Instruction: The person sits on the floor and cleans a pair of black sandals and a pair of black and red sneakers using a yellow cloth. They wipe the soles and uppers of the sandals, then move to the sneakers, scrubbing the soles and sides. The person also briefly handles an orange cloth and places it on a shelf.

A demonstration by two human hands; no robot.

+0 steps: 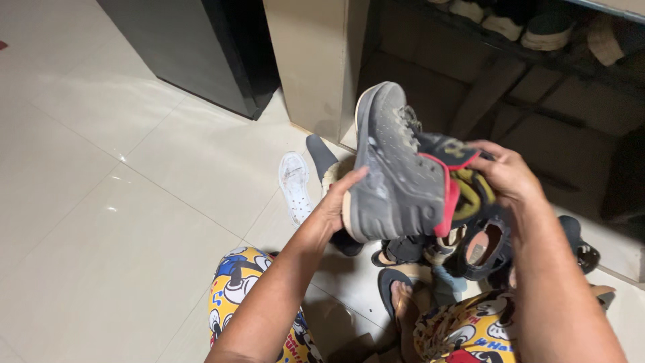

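Note:
A worn grey high-top sneaker (396,171) with a red-edged collar and yellow lining is held up in front of me, toe pointing away and up. My left hand (338,202) grips its heel and sole from the left. My right hand (507,176) holds the collar and tongue on the right side. Below the sneaker lies a heap of dark shoes and sandals (470,252) on the floor.
A white sole or insole (294,186) lies on the pale tiled floor (101,222) beside a grey shoe (321,156). A dark cabinet (195,47) and a beige panel (316,60) stand ahead. A shoe rack (537,30) holds shoes at upper right. My knees in yellow cartoon-print fabric (235,282) are below.

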